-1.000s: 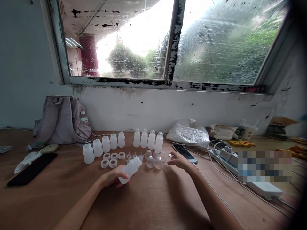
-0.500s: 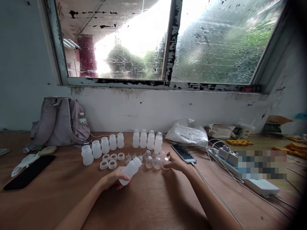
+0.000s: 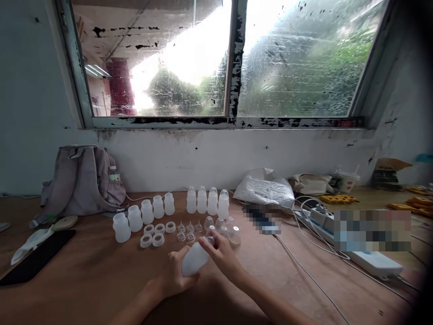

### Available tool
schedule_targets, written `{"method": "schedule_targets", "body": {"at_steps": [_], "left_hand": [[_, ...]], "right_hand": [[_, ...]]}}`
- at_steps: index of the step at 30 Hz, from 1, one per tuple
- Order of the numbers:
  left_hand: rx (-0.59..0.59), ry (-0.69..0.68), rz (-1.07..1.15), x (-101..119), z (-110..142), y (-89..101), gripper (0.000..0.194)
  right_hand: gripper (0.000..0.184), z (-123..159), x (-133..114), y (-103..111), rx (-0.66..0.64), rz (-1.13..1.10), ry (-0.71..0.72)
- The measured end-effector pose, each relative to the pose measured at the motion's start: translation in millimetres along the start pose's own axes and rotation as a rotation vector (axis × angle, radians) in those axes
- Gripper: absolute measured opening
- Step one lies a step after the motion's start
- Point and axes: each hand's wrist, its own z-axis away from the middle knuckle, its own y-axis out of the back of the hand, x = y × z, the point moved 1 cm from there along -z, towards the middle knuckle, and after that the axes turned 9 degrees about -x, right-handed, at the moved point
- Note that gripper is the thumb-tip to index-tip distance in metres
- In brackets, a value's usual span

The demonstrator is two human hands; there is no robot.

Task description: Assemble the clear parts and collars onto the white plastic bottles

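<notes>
A frosted baby bottle (image 3: 195,260) lies tilted in my left hand (image 3: 174,271), its top toward the upper right. My right hand (image 3: 225,257) closes around the bottle's top end, on a clear dome cap (image 3: 211,240) partly hidden by the fingers. Just beyond my hands stand several clear dome caps (image 3: 234,235). To their left are small clear nipples (image 3: 181,236) and white screw rings (image 3: 158,239). Open frosted bottles (image 3: 122,228) stand in a slanting row at the left. Several capped bottles (image 3: 223,205) stand upright behind the dome caps.
A grey backpack (image 3: 84,180) leans by the wall at the left, near a black flat object (image 3: 37,257). At the right lie a partly blurred phone (image 3: 260,220), a silvery padded bag (image 3: 265,192), a white power strip (image 3: 375,264) and loose cables (image 3: 304,268).
My right hand has moved left from the dome caps to the bottle's top. My left hand has brought the bottle slightly right and nearer to me. The view has tilted up slightly.
</notes>
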Motion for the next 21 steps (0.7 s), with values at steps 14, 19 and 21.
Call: {"method": "schedule_targets", "body": {"at_steps": [14,19,21], "left_hand": [[-0.413,0.067,1.440,-11.9,5.1,-16.6,0.037],[-0.365,0.046,1.350,-12.0,2.5,-9.7,0.037],[-0.318,0.088,1.232,-12.1,1.9,-8.4,0.036]], "right_hand": [[0.030,-5.8,1.5,1.2,-0.208,-0.451,0.028],[0.025,-7.7,10.7,-4.2,-0.131,-0.436,0.022],[0.027,-7.3,8.5,-3.0,-0.078,-0.494,0.052]]}}
